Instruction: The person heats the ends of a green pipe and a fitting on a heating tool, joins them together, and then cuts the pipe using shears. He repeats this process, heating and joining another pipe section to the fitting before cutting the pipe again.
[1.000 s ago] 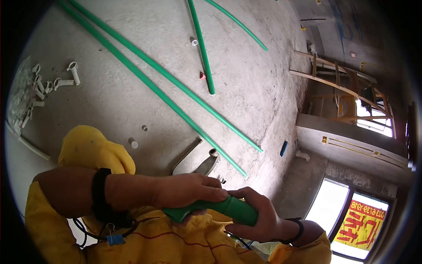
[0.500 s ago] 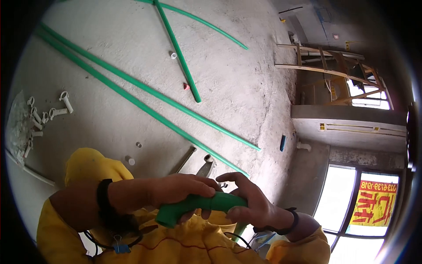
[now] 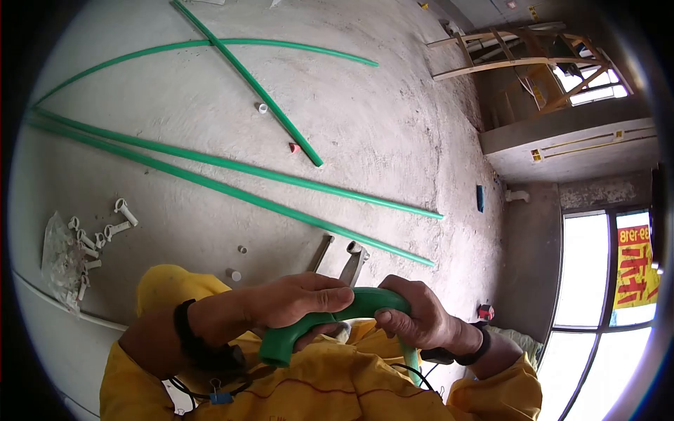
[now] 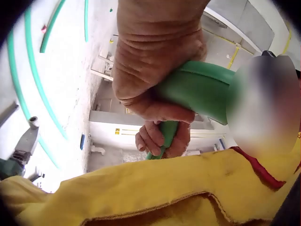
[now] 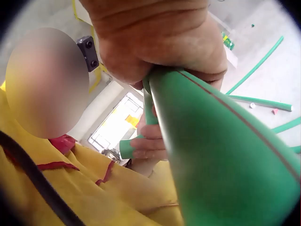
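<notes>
Both hands hold a bent green plastic pipe (image 3: pixel 375 302) in front of the yellow clothing. My left hand (image 3: pixel 305 300) grips it near a thicker end, with the palm over the top and the thumb along the side; that open end (image 3: pixel 276 349) points down. In the left wrist view, the fingers curl round the thick part (image 4: pixel 200 92). At the other side of the bend, my right hand (image 3: pixel 418 316) wraps round the pipe, thumb pressed against it. Below that hand a length hangs down, seen large with a brown stripe in the right wrist view (image 5: pixel 225 155).
Long green pipes (image 3: pixel 232 193) lie on the concrete floor. Nearer stands a grey metal tool (image 3: pixel 353 263) with a round head. White pipe clips (image 3: pixel 123 214) spill beside a clear plastic bag (image 3: pixel 60 256). Wooden framing (image 3: pixel 519 67) leans by the wall, and a window (image 3: pixel 586 266) is at right.
The head view has turned, so the floor pipes lie flatter. My right hand, with its forefinger raised half a second ago, now closes round the pipe. The bend has risen into a clearer arch.
</notes>
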Tool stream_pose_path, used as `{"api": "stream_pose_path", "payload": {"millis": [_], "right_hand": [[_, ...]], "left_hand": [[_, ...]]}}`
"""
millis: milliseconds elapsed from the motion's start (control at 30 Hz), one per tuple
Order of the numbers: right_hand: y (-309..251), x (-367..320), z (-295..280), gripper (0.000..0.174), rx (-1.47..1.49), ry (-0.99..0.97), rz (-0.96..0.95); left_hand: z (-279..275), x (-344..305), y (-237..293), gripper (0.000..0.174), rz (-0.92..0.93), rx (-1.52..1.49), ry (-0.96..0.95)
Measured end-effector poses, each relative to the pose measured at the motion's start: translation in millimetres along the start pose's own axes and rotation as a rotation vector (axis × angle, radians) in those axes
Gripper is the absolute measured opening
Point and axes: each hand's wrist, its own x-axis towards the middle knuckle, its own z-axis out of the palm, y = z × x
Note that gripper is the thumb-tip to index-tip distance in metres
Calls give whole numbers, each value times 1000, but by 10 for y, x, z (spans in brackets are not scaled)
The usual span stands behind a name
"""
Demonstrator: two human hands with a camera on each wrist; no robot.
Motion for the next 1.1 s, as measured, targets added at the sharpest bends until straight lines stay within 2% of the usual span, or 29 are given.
{"api": "stream_pose_path", "payload": {"millis": [233,367,400,433,500,567,633,700,733,800,900,967,1067,1100], "right_hand": [[31,31,-27,39,-16,1,21],[-7,61,-36,35,-20,-20,22],[72,75,-24,33,-39,-4,-72],[55,64,-18,33,9,0,-26],[159,75,19,34,-68,29,-106],[198,80,60,36,-116,30,-55],[394,133,125,36,-71,3,-120],[407,30,80,33,-86,37,-141],[487,-38,81,33,-86,59,-149],[703,-141,114,33,105,50,-166],[844,-198,255,36,-25,162,-178],[858,-232,257,36,25,206,-231],[888,-381,181,34,101,206,-263],[945,-548,128,33,44,154,-194]], "left_hand": [[-25,43,-90,46,108,-17,-26],[19,1,-25,47,57,86,37],[31,-8,-15,47,49,75,60],[39,-17,-3,48,44,70,82],[13,7,5,47,76,84,15],[38,25,69,40,38,67,55],[-31,93,47,38,44,236,-8],[-49,135,42,36,46,384,-67],[-31,147,33,35,34,323,-8],[6,164,2,34,12,252,69],[1,224,-63,33,-5,262,-5],[48,244,-56,33,-8,283,9],[171,266,55,31,-24,350,56],[226,257,125,31,-45,394,83]]}}
